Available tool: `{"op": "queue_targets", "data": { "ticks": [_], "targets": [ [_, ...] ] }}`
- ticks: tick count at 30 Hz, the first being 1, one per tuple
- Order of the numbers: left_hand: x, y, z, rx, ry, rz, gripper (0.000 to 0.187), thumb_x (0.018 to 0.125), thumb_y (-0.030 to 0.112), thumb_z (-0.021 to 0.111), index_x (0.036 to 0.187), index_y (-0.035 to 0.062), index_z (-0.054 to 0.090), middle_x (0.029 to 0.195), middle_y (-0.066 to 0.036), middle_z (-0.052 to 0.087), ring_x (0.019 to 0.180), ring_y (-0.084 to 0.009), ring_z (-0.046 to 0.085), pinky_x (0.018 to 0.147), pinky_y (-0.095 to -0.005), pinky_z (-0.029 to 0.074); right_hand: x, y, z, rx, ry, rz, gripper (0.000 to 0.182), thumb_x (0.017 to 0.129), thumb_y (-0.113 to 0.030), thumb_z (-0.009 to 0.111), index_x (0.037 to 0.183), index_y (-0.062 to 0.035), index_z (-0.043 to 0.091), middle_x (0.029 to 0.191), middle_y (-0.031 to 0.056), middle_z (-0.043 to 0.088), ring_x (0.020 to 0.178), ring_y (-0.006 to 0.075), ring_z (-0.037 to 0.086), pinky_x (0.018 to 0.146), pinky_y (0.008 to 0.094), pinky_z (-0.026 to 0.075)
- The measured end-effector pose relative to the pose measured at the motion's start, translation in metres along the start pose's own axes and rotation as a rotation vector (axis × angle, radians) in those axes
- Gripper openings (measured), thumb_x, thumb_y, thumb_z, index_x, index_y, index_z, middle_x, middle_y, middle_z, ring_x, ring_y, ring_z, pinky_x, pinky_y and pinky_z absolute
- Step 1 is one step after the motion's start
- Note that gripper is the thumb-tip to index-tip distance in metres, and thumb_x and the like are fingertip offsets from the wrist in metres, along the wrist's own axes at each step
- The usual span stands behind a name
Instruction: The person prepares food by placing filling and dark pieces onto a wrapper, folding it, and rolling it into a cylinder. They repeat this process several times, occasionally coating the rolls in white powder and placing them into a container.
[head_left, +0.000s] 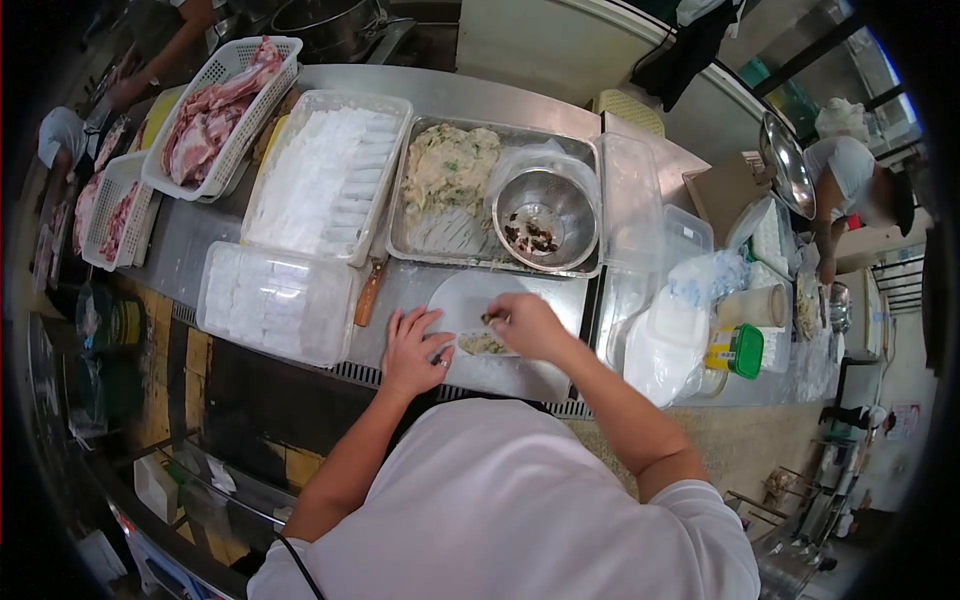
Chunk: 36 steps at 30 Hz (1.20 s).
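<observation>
A round white wrapper sheet [455,297] lies on the metal worktop, with a strip of pale filling [482,344] on its lower part. Over that filling, my right hand [528,325] pinches a small dark piece. My left hand [412,352] rests flat with spread fingers at the sheet's left edge, holding nothing. Beyond my hands, a metal tray [420,243] holds a pale mixture with green bits [452,168]. On the tray's right side sits a steel bowl [546,190] with dark pieces in it.
A knife handle [370,293] lies left of the tray, near two plastic boxes of white rolls [330,180]. Raw meat fills baskets [222,125] at far left. Containers and a green-lidded tub [746,351] stand right. Other people work at both sides.
</observation>
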<state>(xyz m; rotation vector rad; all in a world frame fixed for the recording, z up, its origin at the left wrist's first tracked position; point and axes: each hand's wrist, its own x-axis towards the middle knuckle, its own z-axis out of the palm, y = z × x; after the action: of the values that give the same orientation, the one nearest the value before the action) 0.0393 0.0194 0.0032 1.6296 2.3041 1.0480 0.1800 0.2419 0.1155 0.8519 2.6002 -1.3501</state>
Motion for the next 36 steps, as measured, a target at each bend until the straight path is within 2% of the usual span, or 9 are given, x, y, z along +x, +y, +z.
{"op": "queue_targets", "data": {
  "ticks": [3,12,14,18,19,21,29,32,36],
  "targets": [
    [0.0,-0.001,0.0,-0.004,0.0,0.006,0.023,0.082,0.022,0.084,0.105,0.0203,0.083,0.146,-0.009,0.065,0.145,-0.0374,0.053,0.126,-0.0641,0.029,-0.007,0.028,0.047,-0.312,-0.001,-0.107,0.018,0.089,-0.011,0.074,0.103,-0.0032,0.083,0.106,0.0215,0.075,0.103,0.0411,0.072,0.092,0.0472,0.059],
    [0.0,-0.004,0.002,-0.018,-0.004,0.011,0.022,0.083,0.023,0.083,0.105,0.0201,0.082,0.146,-0.009,0.065,0.144,-0.038,0.052,0.126,-0.0652,0.028,-0.02,0.043,0.069,-0.355,0.078,-0.181,0.017,0.09,-0.008,0.07,0.102,-0.0054,0.083,0.109,0.0193,0.072,0.107,0.0396,0.07,0.094,0.0502,0.058],
    [0.0,-0.005,0.002,-0.012,-0.011,0.013,0.023,0.082,0.023,0.084,0.105,0.0199,0.082,0.146,-0.01,0.065,0.144,-0.0391,0.053,0.126,-0.0653,0.028,-0.021,0.04,0.069,-0.329,0.136,-0.181,0.016,0.09,-0.008,0.07,0.101,-0.0047,0.082,0.103,0.0203,0.073,0.103,0.0406,0.07,0.091,0.0511,0.058],
    [0.0,-0.003,0.002,-0.01,-0.02,0.0,0.022,0.082,0.024,0.083,0.104,0.0202,0.083,0.145,-0.01,0.065,0.144,-0.0389,0.052,0.126,-0.0655,0.028,-0.003,0.013,0.017,-0.217,0.248,-0.039,0.016,0.091,-0.01,0.07,0.101,-0.0039,0.081,0.093,0.0232,0.073,0.095,0.042,0.072,0.087,0.0526,0.059],
    [0.0,-0.002,0.002,-0.011,-0.02,-0.004,0.022,0.082,0.024,0.083,0.104,0.0205,0.083,0.145,-0.009,0.065,0.145,-0.0381,0.052,0.126,-0.0656,0.028,0.008,0.016,0.002,-0.123,0.381,-0.067,0.02,0.091,-0.011,0.071,0.105,-0.0033,0.082,0.092,0.0246,0.075,0.091,0.0433,0.074,0.085,0.052,0.059],
    [0.0,-0.002,0.002,-0.01,-0.017,-0.006,0.022,0.082,0.024,0.083,0.104,0.0207,0.083,0.145,-0.009,0.065,0.145,-0.0373,0.052,0.127,-0.0656,0.028,0.038,0.018,-0.037,-0.044,0.442,-0.041,0.026,0.092,-0.013,0.071,0.113,-0.0033,0.083,0.102,0.0261,0.078,0.094,0.0442,0.076,0.088,0.0486,0.06],
    [0.001,-0.001,0.004,-0.002,0.011,0.006,0.022,0.082,0.023,0.083,0.103,0.0201,0.082,0.144,-0.009,0.065,0.144,-0.0369,0.053,0.125,-0.0653,0.03,0.13,0.049,-0.064,-0.477,0.134,-0.025,0.029,0.088,-0.008,0.066,0.111,-0.0039,0.083,0.111,0.0282,0.077,0.108,0.0452,0.075,0.095,0.0536,0.059],
    [0.002,0.001,-0.001,-0.011,0.006,-0.007,0.021,0.082,0.022,0.083,0.102,0.0201,0.082,0.144,-0.008,0.066,0.144,-0.0364,0.053,0.126,-0.0651,0.03,0.146,0.06,-0.059,-0.466,0.06,0.043,0.026,0.087,-0.009,0.067,0.106,-0.0041,0.083,0.113,0.0282,0.077,0.109,0.0446,0.075,0.096,0.0538,0.058],
    [0.001,0.0,0.001,-0.008,0.008,-0.009,0.02,0.083,0.023,0.083,0.103,0.0206,0.082,0.145,-0.008,0.066,0.144,-0.036,0.053,0.126,-0.0648,0.03,0.147,0.069,-0.06,-0.414,0.048,-0.049,0.023,0.086,-0.011,0.069,0.103,-0.0042,0.083,0.109,0.0268,0.078,0.104,0.0443,0.075,0.094,0.0527,0.059]
  ]
}}
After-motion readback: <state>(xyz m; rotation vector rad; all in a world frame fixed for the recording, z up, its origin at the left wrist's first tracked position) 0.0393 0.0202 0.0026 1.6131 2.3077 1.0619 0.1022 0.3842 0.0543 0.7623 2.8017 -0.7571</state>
